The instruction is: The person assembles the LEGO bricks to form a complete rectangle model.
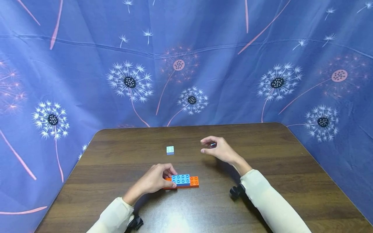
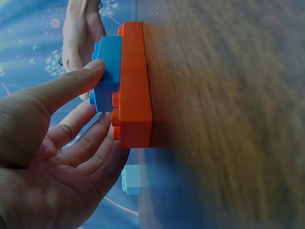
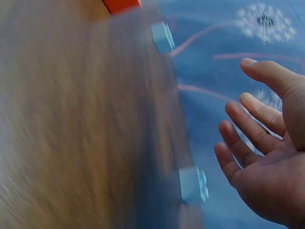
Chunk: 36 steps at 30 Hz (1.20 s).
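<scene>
L hand pinches blue brick atop orange bricks just below its grip, prob. steadying the stack, while R hand, fingers apart w/ nothing held, hovers near a pale-blue brick, so next move prob. calls for closing on that.

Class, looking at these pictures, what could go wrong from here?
Tilting: the left hand grips the blue eight-stud brick bridging two orange bricks, so a twist might loosen that joint.

Knocking: the right hand hovers, holding nothing, near a small pale-blue brick, and could nudge it away.
</scene>
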Each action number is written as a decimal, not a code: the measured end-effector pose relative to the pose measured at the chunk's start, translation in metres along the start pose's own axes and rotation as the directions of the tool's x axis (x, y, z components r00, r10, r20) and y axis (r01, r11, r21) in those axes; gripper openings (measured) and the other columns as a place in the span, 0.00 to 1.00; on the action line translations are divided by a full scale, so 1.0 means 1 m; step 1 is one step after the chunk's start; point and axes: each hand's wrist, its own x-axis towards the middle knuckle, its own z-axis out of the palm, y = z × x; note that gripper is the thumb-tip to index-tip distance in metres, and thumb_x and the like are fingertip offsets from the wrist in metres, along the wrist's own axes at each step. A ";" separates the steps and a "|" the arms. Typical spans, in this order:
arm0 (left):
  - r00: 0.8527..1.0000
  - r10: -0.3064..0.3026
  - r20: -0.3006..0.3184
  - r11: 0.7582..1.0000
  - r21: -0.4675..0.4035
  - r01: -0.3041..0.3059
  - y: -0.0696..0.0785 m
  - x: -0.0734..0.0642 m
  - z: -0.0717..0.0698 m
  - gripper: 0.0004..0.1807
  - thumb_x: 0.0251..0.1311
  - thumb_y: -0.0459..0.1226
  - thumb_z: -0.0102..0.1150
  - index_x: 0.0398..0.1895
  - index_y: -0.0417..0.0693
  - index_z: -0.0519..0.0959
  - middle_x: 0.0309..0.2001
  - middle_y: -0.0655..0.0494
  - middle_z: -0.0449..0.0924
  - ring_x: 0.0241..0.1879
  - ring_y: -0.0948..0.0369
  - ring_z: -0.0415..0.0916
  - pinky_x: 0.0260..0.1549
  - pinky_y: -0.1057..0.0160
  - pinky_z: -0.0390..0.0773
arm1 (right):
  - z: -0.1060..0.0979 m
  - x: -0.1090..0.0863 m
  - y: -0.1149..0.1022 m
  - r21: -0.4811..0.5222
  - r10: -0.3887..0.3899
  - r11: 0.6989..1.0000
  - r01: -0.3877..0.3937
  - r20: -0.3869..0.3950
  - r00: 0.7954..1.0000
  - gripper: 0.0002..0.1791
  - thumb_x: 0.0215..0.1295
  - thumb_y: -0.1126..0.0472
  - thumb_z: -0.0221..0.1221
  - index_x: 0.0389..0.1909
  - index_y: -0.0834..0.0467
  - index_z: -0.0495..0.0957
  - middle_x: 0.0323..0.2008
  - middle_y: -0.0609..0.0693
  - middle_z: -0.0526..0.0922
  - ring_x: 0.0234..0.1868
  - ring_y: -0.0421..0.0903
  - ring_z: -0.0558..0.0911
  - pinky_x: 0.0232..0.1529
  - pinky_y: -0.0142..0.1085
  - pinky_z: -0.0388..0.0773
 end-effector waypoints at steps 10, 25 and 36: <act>1.000 -0.004 0.007 1.000 0.004 0.004 0.001 0.001 0.000 0.15 0.49 0.36 0.80 0.38 0.52 0.83 0.35 0.61 0.86 0.37 0.63 0.82 0.41 0.67 0.79 | -0.026 0.008 0.026 0.036 0.063 0.997 -0.061 -0.066 0.996 0.26 0.61 0.62 0.71 0.59 0.66 0.79 0.58 0.68 0.82 0.56 0.56 0.82 0.53 0.33 0.78; 1.000 -0.007 0.005 1.000 -0.003 0.007 0.000 0.002 0.000 0.15 0.49 0.36 0.80 0.38 0.52 0.83 0.35 0.61 0.86 0.37 0.62 0.81 0.40 0.67 0.79 | -0.039 0.011 0.054 0.039 0.073 0.997 -0.069 -0.110 0.991 0.26 0.62 0.65 0.70 0.59 0.69 0.77 0.57 0.68 0.83 0.57 0.61 0.81 0.50 0.27 0.75; 1.000 -0.005 0.004 1.000 -0.005 0.005 -0.001 0.001 -0.001 0.15 0.48 0.36 0.80 0.38 0.52 0.83 0.34 0.61 0.85 0.37 0.62 0.81 0.40 0.67 0.79 | -0.038 0.014 0.064 0.004 0.099 0.995 -0.099 -0.095 0.991 0.24 0.59 0.66 0.69 0.57 0.66 0.79 0.52 0.62 0.85 0.48 0.44 0.81 0.47 0.29 0.76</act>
